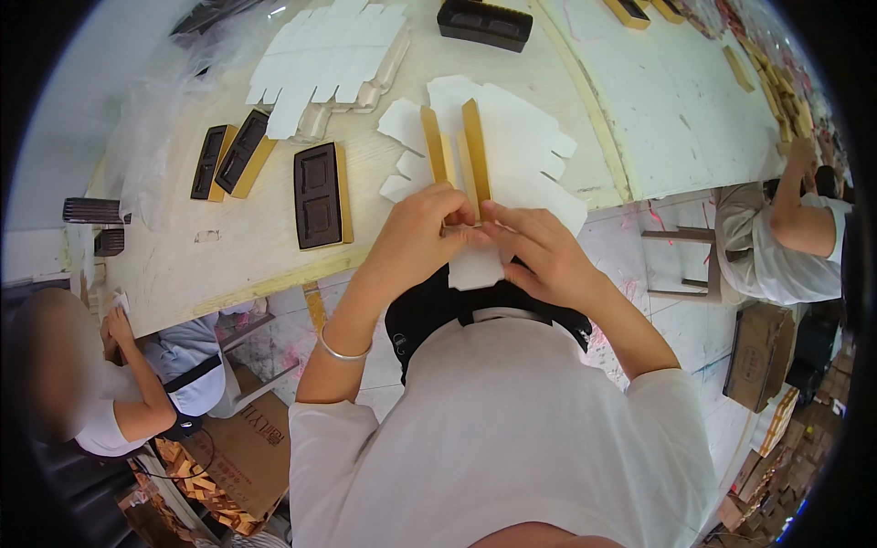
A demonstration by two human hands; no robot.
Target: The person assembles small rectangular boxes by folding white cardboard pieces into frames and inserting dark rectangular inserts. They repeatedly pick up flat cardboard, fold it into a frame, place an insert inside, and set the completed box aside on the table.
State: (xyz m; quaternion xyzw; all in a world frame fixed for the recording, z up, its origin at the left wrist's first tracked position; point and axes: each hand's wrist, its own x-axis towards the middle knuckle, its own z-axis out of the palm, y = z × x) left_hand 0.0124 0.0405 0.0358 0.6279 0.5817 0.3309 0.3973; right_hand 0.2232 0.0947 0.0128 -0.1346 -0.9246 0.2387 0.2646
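Near the table's front edge, a partly folded cardboard box (pixel 475 151) has two gold side walls standing up, and a white end flap hangs toward me. My left hand (pixel 422 228) pinches the near end of its left wall, fingers curled. On the other side my right hand (pixel 541 251) grips the same end, with its fingertips meeting the left hand's at the corner fold. The fingers hide that fold. Flat white notched cardboard blanks (pixel 534 151) lie fanned out beneath and around the box.
Left of my hands are a gold box with a dark brown tray (pixel 320 196) and two narrower ones (pixel 245 153). Farther back lie a stack of white blanks (pixel 329 55) and dark plastic trays (pixel 484 26). Co-workers sit at left and right; a brown carton (pixel 760 356) stands on the floor.
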